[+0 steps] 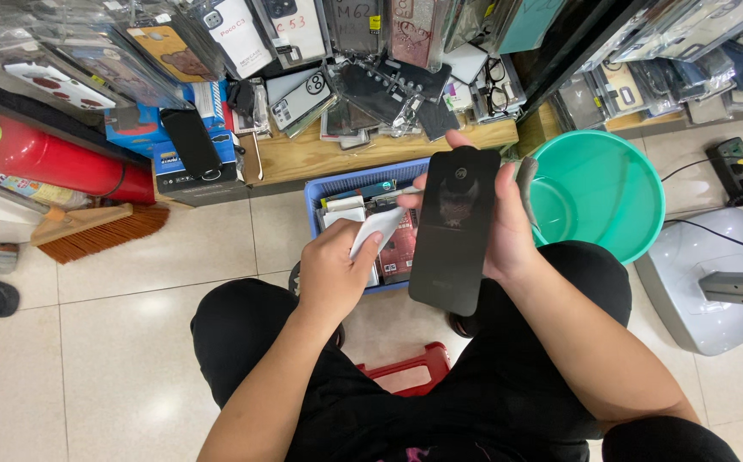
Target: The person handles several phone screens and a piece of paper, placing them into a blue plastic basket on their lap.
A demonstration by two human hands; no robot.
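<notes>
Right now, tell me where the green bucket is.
In the head view the green bucket stands on the floor at right, just beyond the right hand, between the blue basket and a grey fan base.

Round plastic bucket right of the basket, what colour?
Teal green, seen best in the head view: round plastic bucket.

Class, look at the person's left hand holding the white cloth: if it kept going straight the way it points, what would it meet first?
Probably the black phone-shaped panel in the right hand; the left hand and white cloth point toward it, though depth is unclear.
</notes>
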